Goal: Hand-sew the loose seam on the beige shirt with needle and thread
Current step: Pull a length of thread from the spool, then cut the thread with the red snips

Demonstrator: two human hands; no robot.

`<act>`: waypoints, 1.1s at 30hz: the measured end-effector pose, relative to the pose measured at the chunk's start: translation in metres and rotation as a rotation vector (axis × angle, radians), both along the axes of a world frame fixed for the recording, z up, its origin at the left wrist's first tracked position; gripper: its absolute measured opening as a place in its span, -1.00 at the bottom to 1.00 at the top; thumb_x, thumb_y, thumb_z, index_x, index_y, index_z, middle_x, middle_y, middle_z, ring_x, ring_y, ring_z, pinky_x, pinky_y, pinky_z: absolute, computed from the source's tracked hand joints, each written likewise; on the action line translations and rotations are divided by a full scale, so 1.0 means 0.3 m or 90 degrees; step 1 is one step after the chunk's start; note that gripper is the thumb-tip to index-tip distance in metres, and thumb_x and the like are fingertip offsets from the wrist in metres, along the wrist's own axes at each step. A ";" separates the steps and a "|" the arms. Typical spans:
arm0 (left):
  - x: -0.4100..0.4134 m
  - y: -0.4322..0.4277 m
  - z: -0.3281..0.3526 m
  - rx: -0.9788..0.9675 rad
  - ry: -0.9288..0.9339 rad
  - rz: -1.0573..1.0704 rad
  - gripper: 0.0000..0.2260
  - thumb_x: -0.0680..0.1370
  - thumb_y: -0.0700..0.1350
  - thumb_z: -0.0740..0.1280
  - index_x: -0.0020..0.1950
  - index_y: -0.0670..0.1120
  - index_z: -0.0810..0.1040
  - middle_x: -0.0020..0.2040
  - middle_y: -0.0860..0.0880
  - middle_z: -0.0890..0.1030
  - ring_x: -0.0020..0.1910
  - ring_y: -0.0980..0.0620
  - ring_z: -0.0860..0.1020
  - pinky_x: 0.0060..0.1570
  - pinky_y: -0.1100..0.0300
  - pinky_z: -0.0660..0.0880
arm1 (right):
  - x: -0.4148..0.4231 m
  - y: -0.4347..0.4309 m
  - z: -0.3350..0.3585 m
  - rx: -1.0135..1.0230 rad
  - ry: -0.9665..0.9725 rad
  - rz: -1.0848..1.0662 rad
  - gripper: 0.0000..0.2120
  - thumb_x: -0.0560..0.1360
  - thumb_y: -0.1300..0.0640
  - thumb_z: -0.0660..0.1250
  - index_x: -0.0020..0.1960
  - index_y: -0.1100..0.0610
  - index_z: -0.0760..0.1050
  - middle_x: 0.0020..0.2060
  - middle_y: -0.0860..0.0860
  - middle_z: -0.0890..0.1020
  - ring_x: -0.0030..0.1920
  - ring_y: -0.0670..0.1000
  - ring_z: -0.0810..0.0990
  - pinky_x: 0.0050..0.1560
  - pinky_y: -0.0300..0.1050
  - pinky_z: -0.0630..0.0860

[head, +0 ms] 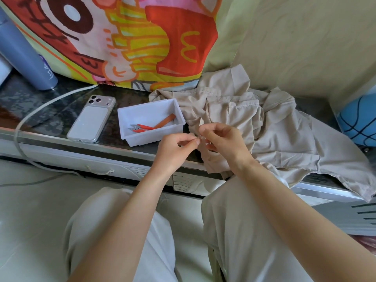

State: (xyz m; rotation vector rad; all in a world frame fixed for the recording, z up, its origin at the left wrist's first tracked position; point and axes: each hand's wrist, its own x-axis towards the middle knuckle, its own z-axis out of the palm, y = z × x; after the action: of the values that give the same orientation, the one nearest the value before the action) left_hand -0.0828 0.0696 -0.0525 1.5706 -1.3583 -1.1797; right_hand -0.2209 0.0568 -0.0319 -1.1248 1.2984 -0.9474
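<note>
- left hand (176,148), right hand (223,139): fingertips pinched, tips meeting; can't tell what they pinch
- beige shirt (274,127) crumpled on dark counter (50,110), just behind right hand
- red snips (140,127) in white tray (142,110)

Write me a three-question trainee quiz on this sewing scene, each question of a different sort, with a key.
1. True or false: the white tray holds red-handled snips.
2. Which thing lies directly to the left of the tray on the dark counter? A) a ball B) the phone C) a spool of thread
3. Fill in: the left hand and the right hand are close together, fingertips nearly meeting, at the near-left edge of the beige ____.

Key: 1 true; 2 B; 3 shirt.
</note>
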 end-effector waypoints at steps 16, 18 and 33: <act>0.085 0.016 0.000 -0.055 -0.140 0.054 -0.95 0.46 -0.10 0.44 -0.12 -0.03 0.70 -0.32 0.25 0.58 -0.28 0.36 0.53 -0.24 0.51 0.39 | 0.053 -0.038 -0.025 -0.047 0.118 0.069 -0.86 0.55 0.19 0.32 -0.19 0.10 0.55 -0.37 -0.02 0.57 -0.41 -0.21 0.50 -0.25 -0.31 0.48; 0.108 0.020 0.002 -0.067 -0.164 0.074 -0.95 0.47 -0.11 0.43 -0.12 -0.03 0.70 -0.31 0.24 0.57 -0.27 0.35 0.53 -0.23 0.51 0.38 | 0.064 -0.068 -0.028 -0.092 0.147 0.026 -0.87 0.55 0.17 0.29 -0.16 0.09 0.54 -0.26 0.06 0.63 -0.29 -0.11 0.55 -0.14 -0.13 0.52; 0.320 0.048 0.005 -0.057 -0.183 0.291 -0.91 0.47 -0.08 0.39 -0.21 0.00 0.68 -0.28 0.12 0.64 -0.11 0.05 0.63 0.06 0.02 0.51 | 0.413 -0.379 -0.057 -0.084 0.619 0.479 -0.66 0.42 -0.07 0.43 0.05 0.15 0.64 0.03 0.03 0.65 0.09 0.03 0.57 0.16 -0.13 0.49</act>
State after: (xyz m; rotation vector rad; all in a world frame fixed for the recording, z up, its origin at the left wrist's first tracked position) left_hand 0.0132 0.0840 -0.0509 1.9069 -1.1170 -0.6270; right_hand -0.0968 -0.0568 -0.0492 -2.1072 1.3418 0.1373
